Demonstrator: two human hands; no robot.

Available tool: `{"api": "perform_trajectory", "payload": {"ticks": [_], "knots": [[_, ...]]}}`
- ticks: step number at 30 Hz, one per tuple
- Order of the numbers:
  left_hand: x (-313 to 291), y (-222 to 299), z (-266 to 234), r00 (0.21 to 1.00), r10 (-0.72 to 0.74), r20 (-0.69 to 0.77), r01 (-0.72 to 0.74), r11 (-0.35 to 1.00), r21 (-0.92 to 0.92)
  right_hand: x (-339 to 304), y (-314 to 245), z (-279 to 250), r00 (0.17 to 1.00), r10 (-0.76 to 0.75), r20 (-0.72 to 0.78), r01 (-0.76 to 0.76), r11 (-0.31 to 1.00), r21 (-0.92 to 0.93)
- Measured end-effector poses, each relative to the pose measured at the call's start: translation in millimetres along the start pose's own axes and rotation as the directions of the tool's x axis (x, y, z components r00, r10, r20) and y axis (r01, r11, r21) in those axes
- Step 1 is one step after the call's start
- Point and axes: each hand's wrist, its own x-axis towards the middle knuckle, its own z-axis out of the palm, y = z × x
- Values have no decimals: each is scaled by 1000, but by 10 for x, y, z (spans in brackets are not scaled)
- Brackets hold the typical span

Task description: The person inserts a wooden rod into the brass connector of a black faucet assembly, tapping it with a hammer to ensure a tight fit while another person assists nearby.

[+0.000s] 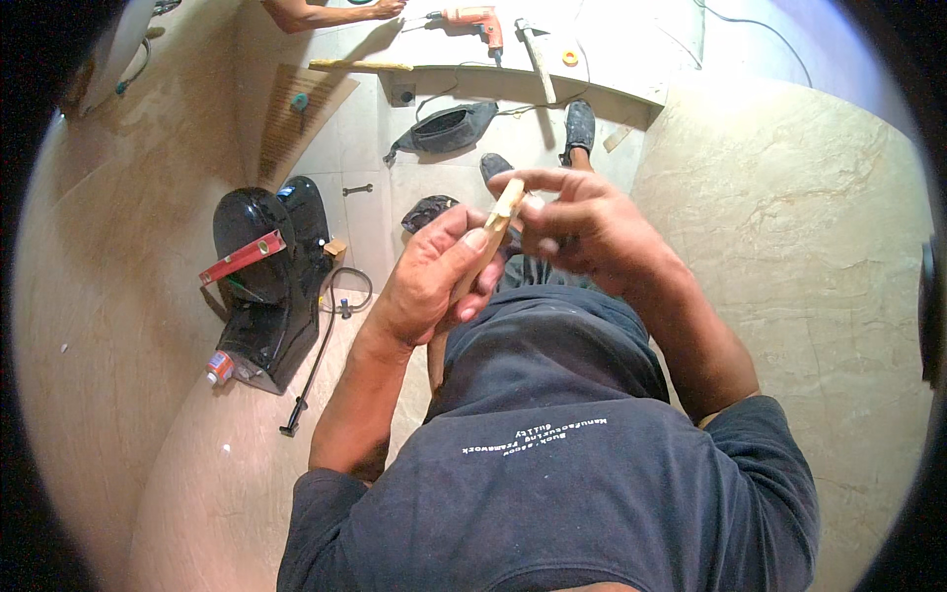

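My left hand (431, 268) is closed around a slim pale wooden stick (490, 243), held up in front of my body with its tip slanting away to the right. A small whitish bit shows on the stick near its upper end. At that tip is my right hand (590, 225), slightly smeared by motion. Its index finger stretches across behind the tip, with the thumb apart from it beside the stick; whether they press on the wood I cannot tell. The other right fingers are curled and partly hidden.
To the left stands a glossy black toilet-like fixture (264, 326) with a red spirit level (242, 258) on it. A wrench (357, 189), hose (319, 363) and dark bag (446, 129) lie nearby. The far ledge bears an orange drill (481, 22) and hammer (536, 59); another person's hand (385, 9) reaches there.
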Motion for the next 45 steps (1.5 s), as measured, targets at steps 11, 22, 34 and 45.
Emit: {"api": "perform_trajectory", "payload": {"ticks": [11,22,34,45], "knots": [[74,46,-164,997,76,19,-76,997,-20,-132,-164,149,999,-50,-1,47,934,354],[-278,-68,-76,991,40,127,-73,961,268,175,-7,-676,915,-80,-396,246,888,389],[-1,-83,-154,987,147,-69,-133,974,184,61,-57,380,987,-31,155,-35,912,408],[-238,-205,-327,973,152,-174,-137,986,95,101,-292,-210,955,-7,-296,74,974,213]]}}
